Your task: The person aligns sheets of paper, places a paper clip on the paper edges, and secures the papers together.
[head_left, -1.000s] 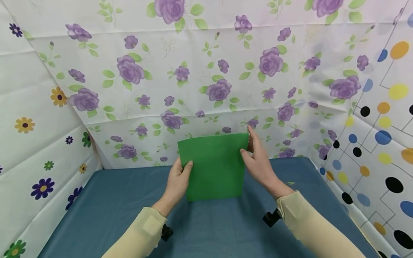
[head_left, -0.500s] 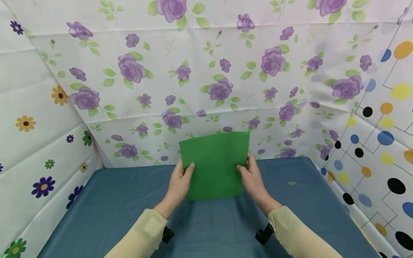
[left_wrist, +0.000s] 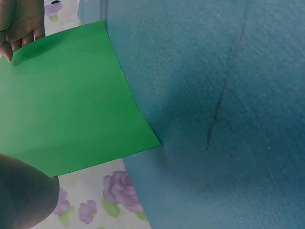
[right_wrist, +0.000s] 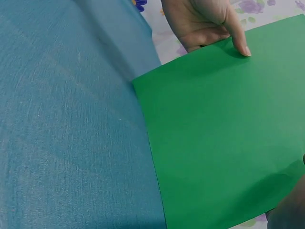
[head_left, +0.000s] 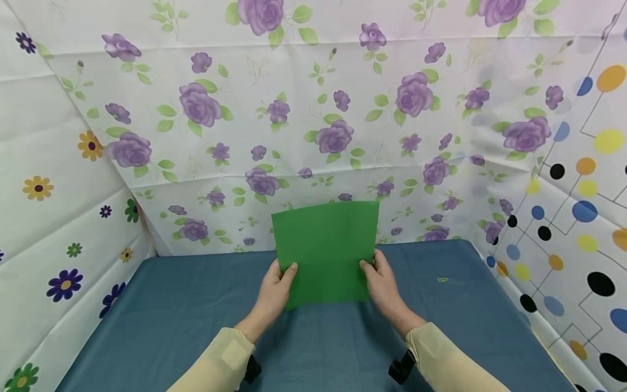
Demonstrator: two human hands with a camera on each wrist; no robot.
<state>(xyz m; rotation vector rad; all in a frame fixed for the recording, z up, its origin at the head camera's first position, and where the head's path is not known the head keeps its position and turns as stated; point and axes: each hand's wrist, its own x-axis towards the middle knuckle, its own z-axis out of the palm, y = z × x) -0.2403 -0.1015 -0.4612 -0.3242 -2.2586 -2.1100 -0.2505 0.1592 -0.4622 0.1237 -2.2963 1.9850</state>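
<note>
A plain green sheet of paper [head_left: 328,250] stands upright before me in the head view, its top edge slightly bowed. My left hand [head_left: 271,291] pinches its left side below mid-height, thumb on the near face and fingers behind. Opposite, my right hand [head_left: 384,286] grips the right side the same way at a similar height. The sheet's lower edge is close over the blue tabletop [head_left: 171,316]. In the left wrist view, the paper [left_wrist: 76,100] spans between both hands. The right wrist view shows the left thumb [right_wrist: 240,43] lying on the paper's face.
A small yellow paper clip [head_left: 443,279] lies on the table to the right. Behind the table hangs a cloth with purple flowers [head_left: 196,103]; a daisy-patterned cloth [head_left: 39,239] closes the left side and a dotted one [head_left: 583,239] the right.
My right hand has slid down from the sheet's upper right corner to lower on its right edge. My left hand has shifted slightly down the left edge. The sheet stays nearly in place.
</note>
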